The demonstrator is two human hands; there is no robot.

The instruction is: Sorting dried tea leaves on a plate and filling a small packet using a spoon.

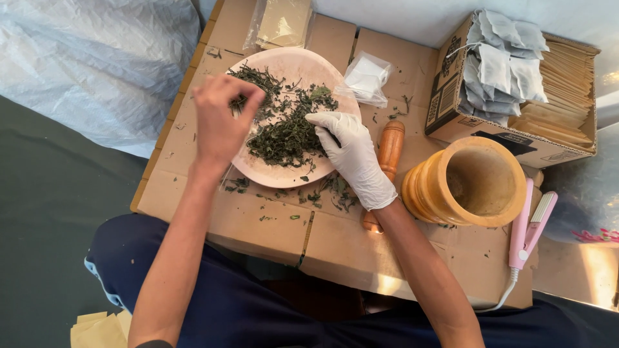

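Flattened cardboard boxes [271, 222] serve as my tabletop, set over a dark floor, with a sheet of clear plastic [97, 64] bunched at far left.

My left hand [222, 122], bare, hovers over the left rim of the pink plate [284, 175]. Its fingers [248, 100] are pinched nearly closed on what looks like a thin stem or a few dried leaves; the exact catch is too small to tell.

The dried green herb [290, 129] lies heaped at the plate's middle, with crumbs scattered on the cardboard below.

My right hand [351, 158], in a white glove, rests on the pile's right edge, fingers loosely curved and pressing the leaves, gripping nothing that I can see.

Judgement: sorting goes best with small pinches, working over the plate so that bits fall back onto it.

Further right: a wooden pestle [390, 148] lying flat, a wooden mortar [467, 180] upright, a pink flat sealing tool [529, 225], and a cardboard box of paper sachets [516, 71].
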